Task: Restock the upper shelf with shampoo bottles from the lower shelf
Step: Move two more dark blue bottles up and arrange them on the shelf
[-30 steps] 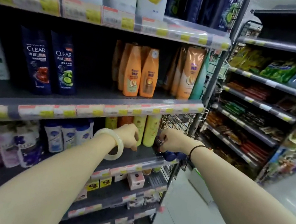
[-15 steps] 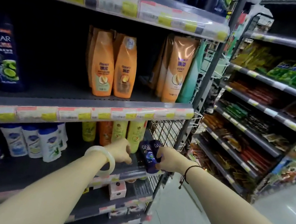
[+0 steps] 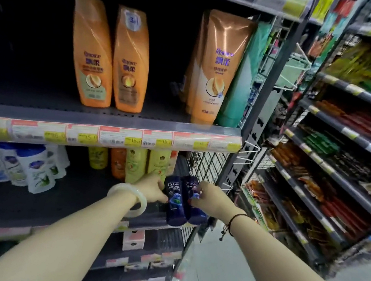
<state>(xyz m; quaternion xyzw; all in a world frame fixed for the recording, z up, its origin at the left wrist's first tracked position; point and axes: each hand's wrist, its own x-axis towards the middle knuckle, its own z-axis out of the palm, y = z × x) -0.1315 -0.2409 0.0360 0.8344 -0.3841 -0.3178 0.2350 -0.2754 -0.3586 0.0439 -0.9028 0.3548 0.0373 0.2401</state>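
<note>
Two dark shampoo bottles (image 3: 185,201) side by side, left hand (image 3: 152,190) and right hand (image 3: 209,199) each clamped on one.

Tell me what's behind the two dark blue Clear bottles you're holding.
Behind the two Clear bottles, held by the left hand and right hand, stand yellow-green bottles and an orange bottle. Their lower parts are covered, and anything deeper is hidden.
</note>
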